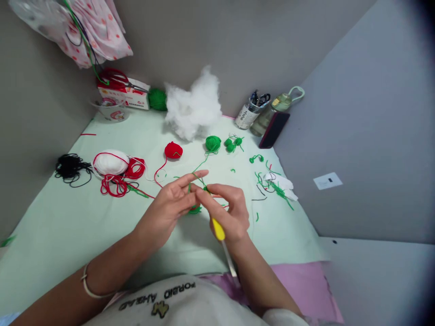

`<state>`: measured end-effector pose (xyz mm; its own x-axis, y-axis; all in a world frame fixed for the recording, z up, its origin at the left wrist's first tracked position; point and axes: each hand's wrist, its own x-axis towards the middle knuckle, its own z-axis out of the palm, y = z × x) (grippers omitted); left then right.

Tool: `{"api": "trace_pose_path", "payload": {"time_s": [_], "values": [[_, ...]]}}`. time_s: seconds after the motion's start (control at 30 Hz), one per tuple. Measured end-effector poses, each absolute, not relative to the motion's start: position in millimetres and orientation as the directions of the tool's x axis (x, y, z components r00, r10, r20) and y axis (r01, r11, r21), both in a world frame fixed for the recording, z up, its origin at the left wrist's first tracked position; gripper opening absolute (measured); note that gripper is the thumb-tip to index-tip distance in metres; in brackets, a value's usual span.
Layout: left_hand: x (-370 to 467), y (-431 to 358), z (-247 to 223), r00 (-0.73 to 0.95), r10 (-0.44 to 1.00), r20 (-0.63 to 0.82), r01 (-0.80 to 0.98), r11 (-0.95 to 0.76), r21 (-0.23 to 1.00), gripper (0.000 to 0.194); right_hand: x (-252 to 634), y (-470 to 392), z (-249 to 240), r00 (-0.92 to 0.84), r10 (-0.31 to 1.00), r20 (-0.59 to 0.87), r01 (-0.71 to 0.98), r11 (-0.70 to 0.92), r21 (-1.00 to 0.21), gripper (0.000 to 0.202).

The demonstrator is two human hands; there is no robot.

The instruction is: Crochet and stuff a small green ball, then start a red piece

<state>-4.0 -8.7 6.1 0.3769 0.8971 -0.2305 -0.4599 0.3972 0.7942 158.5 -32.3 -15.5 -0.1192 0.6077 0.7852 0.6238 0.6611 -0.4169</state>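
My left hand (170,206), its index finger stretched out, pinches a small green crocheted piece, with green yarn (205,158) running over the finger. My right hand (228,210) is closed on a crochet hook with a yellow handle (218,229); the hook's tip meets the green piece between the two hands. The yarn leads back to a green ball (213,143). Just below the fingertips hangs or lies more green material (195,210); which of the two I cannot tell. Behind my left hand sits a red yarn ball (173,150).
White stuffing (193,106), scissors (117,81) on a box and a plastic tub (113,111) stand along the back. White yarn (111,163) and black yarn (70,167) lie left. Right are green pieces (234,144), yarn scraps (277,184), a pen cup (247,115), a bottle (261,122) and a phone (274,130).
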Motion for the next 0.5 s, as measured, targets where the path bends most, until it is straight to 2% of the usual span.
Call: {"api": "trace_pose_path", "payload": {"time_s": [0.07, 0.17, 0.23, 0.37, 0.5], "values": [[-6.8, -4.8, 6.3, 0.43, 0.862, -0.268, -0.494, 0.473, 0.73, 0.037, 159.6, -31.7, -12.3, 0.014, 0.668, 0.744, 0.499, 0.64, -0.584, 0.028], [-10.0, -1.2, 7.9, 0.42, 0.875, -0.242, -0.519, 0.45, 0.727, 0.032, 160.5, -27.5, -5.3, 0.18, 0.792, 0.583, 0.172, 0.558, -0.812, 0.022], [-9.5, -1.8, 9.0, 0.426, 0.878, -0.217, -0.491, 0.426, 0.76, 0.031, 159.4, -24.3, -2.4, 0.174, 0.842, 0.51, 0.056, 0.509, -0.859, 0.02], [-3.7, -6.6, 9.7, 0.373, 0.909, -0.183, -0.435, 0.346, 0.831, 0.028, 155.8, -22.2, -1.7, 0.126, 0.88, 0.457, 0.073, 0.452, -0.889, 0.018], [-3.0, -6.4, 9.0, 0.338, 0.919, -0.201, -0.425, 0.34, 0.839, 0.045, 157.0, -22.4, -3.5, 0.118, 0.875, 0.47, 0.055, 0.467, -0.883, 0.016]]}}
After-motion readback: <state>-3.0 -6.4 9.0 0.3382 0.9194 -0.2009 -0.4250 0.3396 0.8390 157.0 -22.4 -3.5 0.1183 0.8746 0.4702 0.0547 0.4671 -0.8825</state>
